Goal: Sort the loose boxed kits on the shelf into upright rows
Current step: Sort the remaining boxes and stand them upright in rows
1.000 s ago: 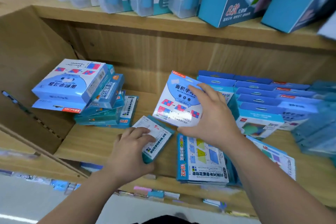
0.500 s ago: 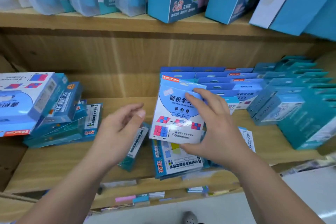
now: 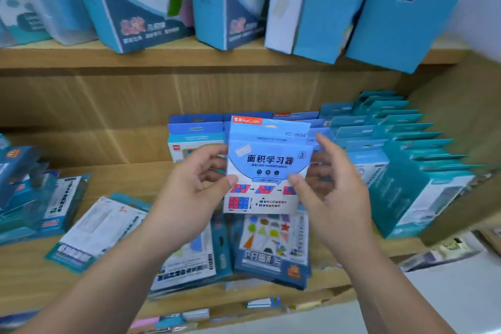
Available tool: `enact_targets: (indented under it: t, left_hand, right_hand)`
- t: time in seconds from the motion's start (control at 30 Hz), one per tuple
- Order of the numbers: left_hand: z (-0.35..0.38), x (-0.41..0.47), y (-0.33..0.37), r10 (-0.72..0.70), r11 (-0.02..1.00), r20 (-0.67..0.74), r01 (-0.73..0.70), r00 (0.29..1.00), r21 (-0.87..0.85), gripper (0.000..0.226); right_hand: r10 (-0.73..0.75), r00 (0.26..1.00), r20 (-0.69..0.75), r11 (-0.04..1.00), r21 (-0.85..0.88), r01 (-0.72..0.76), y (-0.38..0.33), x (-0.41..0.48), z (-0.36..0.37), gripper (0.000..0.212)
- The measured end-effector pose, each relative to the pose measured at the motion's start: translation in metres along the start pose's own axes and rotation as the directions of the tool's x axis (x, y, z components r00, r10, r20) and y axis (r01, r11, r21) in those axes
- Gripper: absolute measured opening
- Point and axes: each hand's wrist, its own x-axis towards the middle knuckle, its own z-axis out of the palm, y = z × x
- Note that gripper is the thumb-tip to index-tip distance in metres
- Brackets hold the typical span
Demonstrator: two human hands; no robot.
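Both left hand (image 3: 187,198) and right hand (image 3: 334,198) pinch kit (image 3: 268,160); rows (image 3: 393,141) behind; flat kits (image 3: 271,244) below.

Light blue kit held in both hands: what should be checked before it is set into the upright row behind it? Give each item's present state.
1. Left hand pinches the light blue kit at its left edge: ok.
2. Right hand holds its right edge: ok.
3. Kit upright, printed front toward the camera: ok.
4. Free slot at the front of the upright row behind it: cannot tell, the kit hides it.
5. Shape kit and its neighbours below the hands stood up: not ok, they lie flat.
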Motion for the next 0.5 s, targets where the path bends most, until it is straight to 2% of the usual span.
enact_targets:
  t: [0.17, 0.27, 0.37, 0.5]
  left_hand:
    - [0.067, 0.024, -0.006, 0.037, 0.977, 0.02, -0.041, 0.999, 0.211, 0.031]
    - [0.094, 0.042, -0.004, 0.089, 0.878, -0.045, -0.057, 0.995, 0.476, 0.015]
    - [0.11, 0.056, 0.0, 0.053, 0.856, -0.057, -0.016, 0.997, 0.517, 0.009]
    - [0.122, 0.068, -0.006, -0.003, 0.847, -0.072, 0.04, 0.997, 0.53, 0.041]
  right_hand:
    - [0.093, 0.995, -0.045, 0.996, -0.005, -0.093, 0.048, 0.007, -0.036, 0.046]
    - [0.113, 0.99, -0.083, 0.993, -0.028, -0.116, 0.072, 0.012, -0.049, 0.044]
    - [0.095, 0.99, -0.106, 0.992, -0.074, -0.103, 0.085, 0.016, -0.054, 0.044]
    - [0.004, 0.993, -0.115, 0.987, -0.161, -0.023, 0.092, 0.021, -0.052, 0.04]
